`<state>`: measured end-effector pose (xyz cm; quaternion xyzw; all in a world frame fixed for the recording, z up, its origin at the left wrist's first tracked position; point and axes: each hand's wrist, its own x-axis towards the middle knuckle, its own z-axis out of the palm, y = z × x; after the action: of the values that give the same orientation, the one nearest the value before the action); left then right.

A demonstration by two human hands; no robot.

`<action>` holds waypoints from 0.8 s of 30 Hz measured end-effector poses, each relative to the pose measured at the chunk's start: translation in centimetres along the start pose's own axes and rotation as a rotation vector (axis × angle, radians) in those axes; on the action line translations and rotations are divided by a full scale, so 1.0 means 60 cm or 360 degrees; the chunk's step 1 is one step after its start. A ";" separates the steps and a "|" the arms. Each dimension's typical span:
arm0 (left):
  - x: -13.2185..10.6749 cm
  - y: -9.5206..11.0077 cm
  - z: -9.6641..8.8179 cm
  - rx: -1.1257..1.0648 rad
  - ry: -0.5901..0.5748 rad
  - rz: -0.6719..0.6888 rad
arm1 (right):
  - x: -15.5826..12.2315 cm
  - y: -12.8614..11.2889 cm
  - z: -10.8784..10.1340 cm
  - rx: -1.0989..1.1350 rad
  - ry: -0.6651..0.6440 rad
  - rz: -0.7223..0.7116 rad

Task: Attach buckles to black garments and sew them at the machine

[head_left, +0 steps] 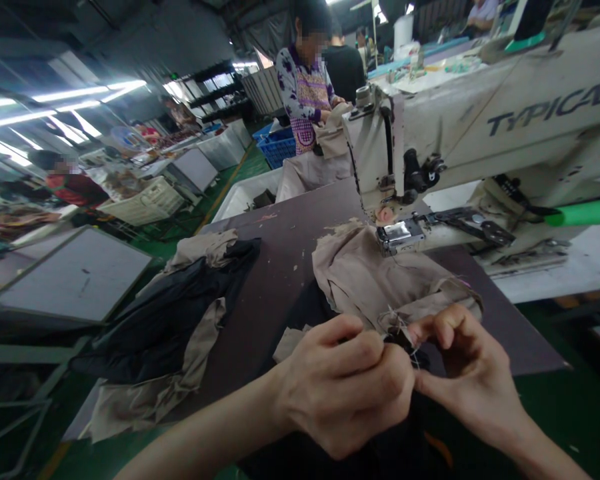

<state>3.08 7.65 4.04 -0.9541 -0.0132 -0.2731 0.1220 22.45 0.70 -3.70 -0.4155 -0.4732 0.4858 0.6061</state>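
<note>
A beige garment piece with a dark lining lies at the front of the sewing table, below the sewing machine's needle area. Its near edge is bunched and frayed, with loose pale threads. My left hand is closed, its fingers curled over this edge. Close beside it, my right hand holds the same edge between thumb and fingers. The exact fingertip contact is partly hidden by the cloth and my knuckles. The sewing machine, marked TYPICAL, stands just beyond, its metal plate against the cloth.
Another garment piece, black and beige, hangs over the table's left edge. A green-wrapped lever juts out at right. Beyond the brown tabletop, a co-worker handles beige cloth near a blue basket and a white bin.
</note>
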 end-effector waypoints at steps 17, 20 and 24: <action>-0.008 0.012 0.011 0.0107 0.0213 -0.0112 | 0.007 0.004 0.002 0.0185 -0.0014 0.0215; -0.012 0.012 0.020 0.0006 0.0268 -0.0183 | 0.009 0.004 0.002 0.0225 -0.0031 0.0259; 0.003 -0.004 0.017 -0.0386 0.0127 -0.0439 | 0.011 0.003 0.001 0.0182 -0.0055 0.0221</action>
<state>3.75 8.10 3.35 -0.9394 -0.1061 -0.3245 -0.0320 22.44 1.38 -3.74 -0.4035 -0.4252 0.5600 0.5855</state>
